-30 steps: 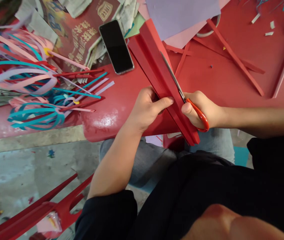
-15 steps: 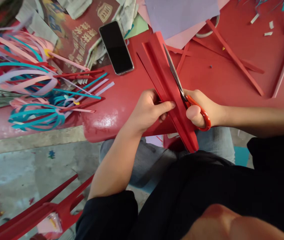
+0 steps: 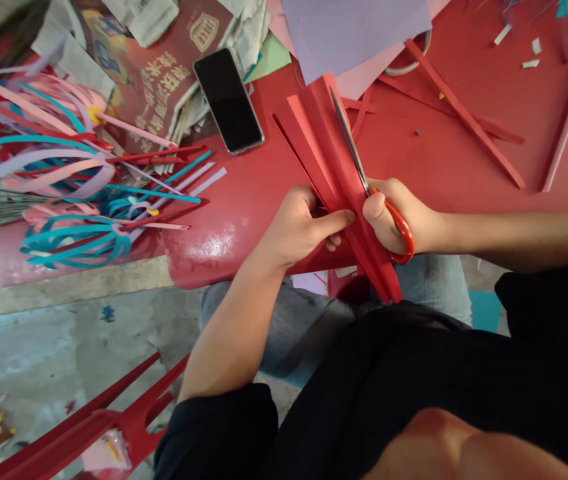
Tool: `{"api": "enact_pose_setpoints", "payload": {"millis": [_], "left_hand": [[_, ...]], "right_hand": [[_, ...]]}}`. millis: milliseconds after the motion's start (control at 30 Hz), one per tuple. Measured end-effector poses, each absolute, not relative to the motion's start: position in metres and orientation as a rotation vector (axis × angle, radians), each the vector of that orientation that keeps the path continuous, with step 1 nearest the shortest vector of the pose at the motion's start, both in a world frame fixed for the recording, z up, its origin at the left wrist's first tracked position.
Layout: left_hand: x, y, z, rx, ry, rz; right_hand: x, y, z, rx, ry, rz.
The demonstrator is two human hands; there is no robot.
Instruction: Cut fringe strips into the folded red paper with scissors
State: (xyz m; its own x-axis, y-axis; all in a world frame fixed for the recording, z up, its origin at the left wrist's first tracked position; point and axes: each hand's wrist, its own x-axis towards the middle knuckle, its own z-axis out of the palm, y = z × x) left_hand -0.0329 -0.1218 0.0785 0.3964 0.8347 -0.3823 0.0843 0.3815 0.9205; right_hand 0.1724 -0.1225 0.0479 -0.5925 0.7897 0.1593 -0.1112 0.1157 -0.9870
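My left hand [image 3: 300, 227] pinches a folded sheet of red paper [image 3: 324, 147] near its lower end, thumb on top. The sheet is slit lengthwise into strips that fan apart at the far end. My right hand [image 3: 398, 215] grips red-handled scissors [image 3: 364, 173], whose blades lie closed along the right side of the paper and point away from me. Both hands hover over the near edge of the red table [image 3: 454, 160].
A black phone [image 3: 228, 100] lies left of the paper, beside a red printed packet [image 3: 159, 73]. Looped pink, teal and red paper strips [image 3: 79, 180] pile at the left. Lilac and pink sheets [image 3: 359, 33] and loose red strips [image 3: 464, 113] lie behind. Red cut paper [image 3: 89, 427] rests on the floor.
The scissors have travelled up the red paper towards its far end. The cut strips have spread wider, and the sheet has slid a little towards me.
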Motion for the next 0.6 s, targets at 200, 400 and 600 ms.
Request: {"api": "enact_pose_setpoints", "payload": {"millis": [200,400,600], "left_hand": [[-0.0339,-0.121,0.0763,1.086,1.054,0.638],[-0.0371,-0.1195,0.0754,1.093,1.047,0.582],[-0.0328,-0.1216,0.0754,1.065,1.051,0.542]], "right_hand": [[0.1728,-0.1228,0.0478,-0.657,-1.68,1.544],[0.176,-0.1178,0.0519,-0.772,-1.769,1.443],[0.1765,-0.1166,0.0491,-0.929,-1.777,1.342]]}}
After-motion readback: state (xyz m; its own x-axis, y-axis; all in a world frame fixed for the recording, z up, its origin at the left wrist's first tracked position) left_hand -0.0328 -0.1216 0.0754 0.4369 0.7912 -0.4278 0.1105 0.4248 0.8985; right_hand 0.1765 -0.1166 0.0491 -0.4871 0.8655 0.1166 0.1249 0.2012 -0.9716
